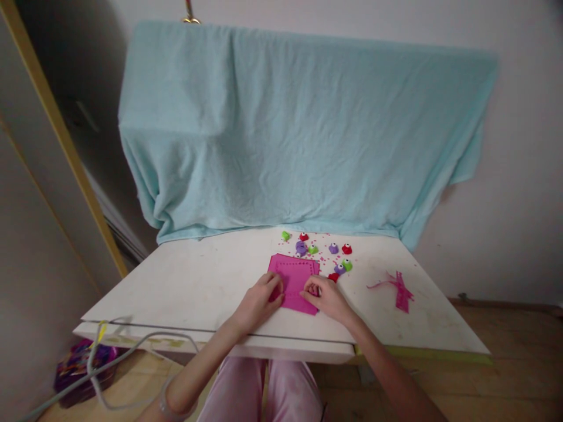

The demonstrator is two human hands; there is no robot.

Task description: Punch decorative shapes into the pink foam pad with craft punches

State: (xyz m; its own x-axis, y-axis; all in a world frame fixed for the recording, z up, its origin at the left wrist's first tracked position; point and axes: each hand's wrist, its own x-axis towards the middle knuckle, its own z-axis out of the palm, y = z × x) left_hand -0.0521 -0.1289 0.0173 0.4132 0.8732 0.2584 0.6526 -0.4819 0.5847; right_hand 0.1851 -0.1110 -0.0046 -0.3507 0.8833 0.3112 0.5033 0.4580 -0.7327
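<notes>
A pink square sheet (294, 278) with a border of small punched holes lies flat on the white table, and more pink layers show under its edges. At its left side my left hand (263, 298) is closed, thumb and fingers pinched on the sheet's edge. My right hand (326, 295) pinches the opposite edge with curled fingers. Just past the right hand sits a small red piece with a googly eye (333, 277), partly covered by the hand. What lies directly under the fingertips is hidden.
Several purple, green and red googly-eyed pieces (301, 248) stand behind the sheet among tiny pink scraps. Torn pink strips (402, 293) lie at right. A light blue cloth (308, 135) hangs at the back. A grey cable (145, 339) loops over the front left edge.
</notes>
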